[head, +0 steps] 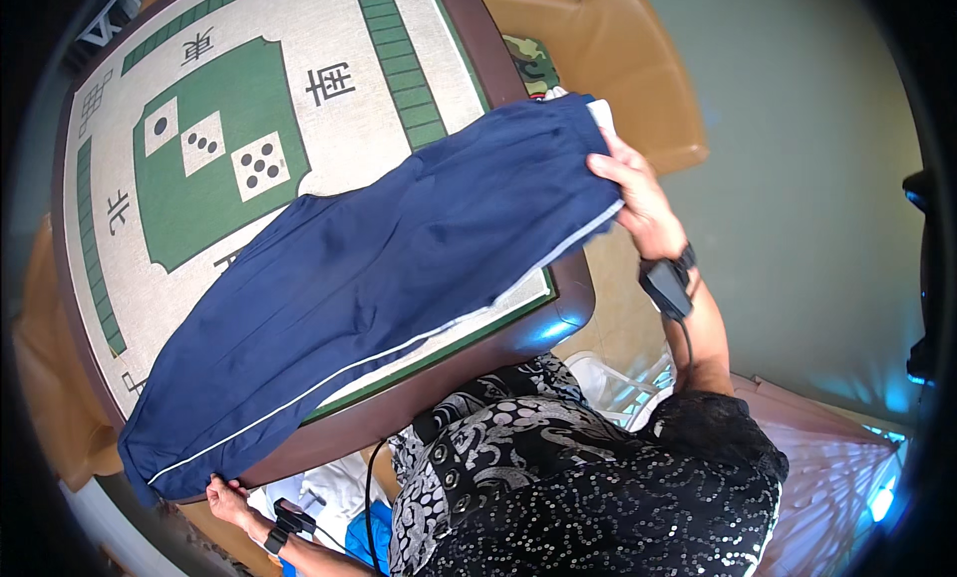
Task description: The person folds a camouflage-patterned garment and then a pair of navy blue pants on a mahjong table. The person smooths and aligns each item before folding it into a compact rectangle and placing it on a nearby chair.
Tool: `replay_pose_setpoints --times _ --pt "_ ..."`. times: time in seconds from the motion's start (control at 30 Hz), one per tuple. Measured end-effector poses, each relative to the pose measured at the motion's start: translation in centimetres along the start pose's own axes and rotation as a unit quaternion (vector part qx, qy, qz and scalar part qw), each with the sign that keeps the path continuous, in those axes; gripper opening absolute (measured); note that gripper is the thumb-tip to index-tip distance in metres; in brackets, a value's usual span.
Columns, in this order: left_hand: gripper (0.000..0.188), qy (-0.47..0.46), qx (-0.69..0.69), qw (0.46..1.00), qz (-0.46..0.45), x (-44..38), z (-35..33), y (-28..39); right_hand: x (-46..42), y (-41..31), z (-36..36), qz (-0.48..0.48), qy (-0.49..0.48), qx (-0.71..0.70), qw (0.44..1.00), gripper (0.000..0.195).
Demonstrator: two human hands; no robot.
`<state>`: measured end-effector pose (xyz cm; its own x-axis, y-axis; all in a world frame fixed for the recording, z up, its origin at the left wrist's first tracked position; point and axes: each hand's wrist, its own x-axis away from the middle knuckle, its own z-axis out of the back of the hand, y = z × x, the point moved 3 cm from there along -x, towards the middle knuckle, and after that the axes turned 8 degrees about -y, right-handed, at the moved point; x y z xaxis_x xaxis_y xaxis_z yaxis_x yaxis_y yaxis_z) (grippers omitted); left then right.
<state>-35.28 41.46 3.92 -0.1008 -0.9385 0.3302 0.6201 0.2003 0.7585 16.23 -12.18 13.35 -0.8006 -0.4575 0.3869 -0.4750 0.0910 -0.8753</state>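
Note:
Navy blue trousers with white piping along one side lie stretched across a mahjong table. My right hand grips their gathered waist end at the table's right edge, thumb on top and fingers underneath. At the lower left, my left hand pinches the piped edge near the leg's far end, just over the table's rim. The cloth hides part of the printed mat and the near-side rim.
A tan leather chair with a camouflage cloth stands beyond the right edge. White and blue cloths lie below the near edge. A black cable hangs close to my left arm. Another tan chair is at left.

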Motion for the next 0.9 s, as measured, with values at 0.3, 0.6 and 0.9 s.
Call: replay_pose_setpoints --times 0.3,0.6,0.9 --pt "0.03 -0.06 0.014 0.998 -0.01 0.8 -0.7 -0.4 2.9 7.0 11.2 -0.087 0.192 0.137 0.968 0.063" --pt "0.027 -0.238 -0.08 0.968 0.019 8.0 -3.4 2.5 2.7 7.4 23.1 -0.11 0.142 0.471 0.864 0.057" --pt "0.053 0.11 -0.164 0.977 -0.074 0.9 4.6 5.0 -1.3 6.4 -14.5 0.15 -0.179 0.572 0.786 0.013"
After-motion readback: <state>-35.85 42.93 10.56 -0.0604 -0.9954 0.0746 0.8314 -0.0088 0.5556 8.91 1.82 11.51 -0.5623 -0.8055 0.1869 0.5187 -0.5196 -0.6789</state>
